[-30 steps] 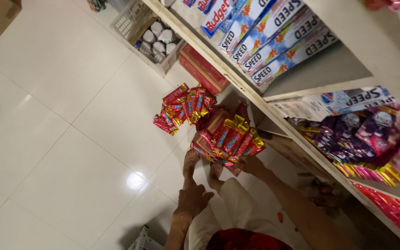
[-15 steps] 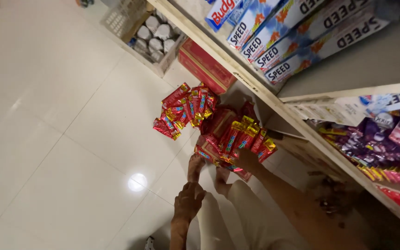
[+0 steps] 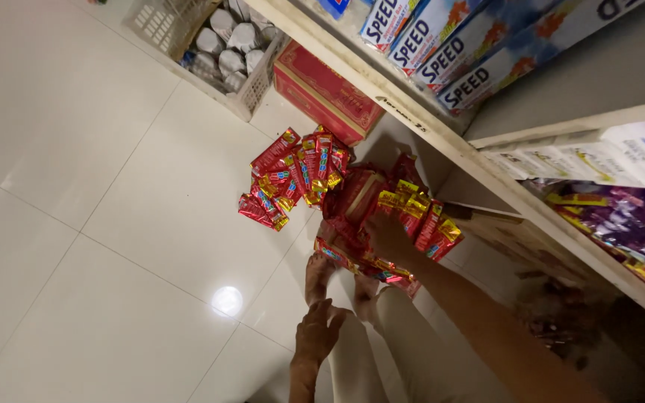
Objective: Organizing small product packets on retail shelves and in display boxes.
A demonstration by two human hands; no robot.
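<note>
My right hand (image 3: 388, 236) reaches down and grips a bundle of red and yellow sachets (image 3: 421, 216) low in front of the shelf. A second heap of the same red sachets (image 3: 291, 176) lies on the white tiled floor just to the left, apart from the hand. Lower in the view, my left hand (image 3: 319, 333) hangs beside my leg, fingers loosely apart and holding nothing. My bare feet (image 3: 319, 273) stand on the tiles right below the bundle.
A red carton (image 3: 324, 91) sits on the floor under the shelf edge (image 3: 412, 119). A white plastic basket (image 3: 160, 24) of pale round items stands at the top left. Blue and white boxes (image 3: 449, 54) fill the upper shelf, purple packets (image 3: 636, 218) the lower one.
My right hand stays on the sachet bundle, which has shifted slightly right and down in view. My left hand has dropped lower beside my leg. The view has tilted toward the shelf.
</note>
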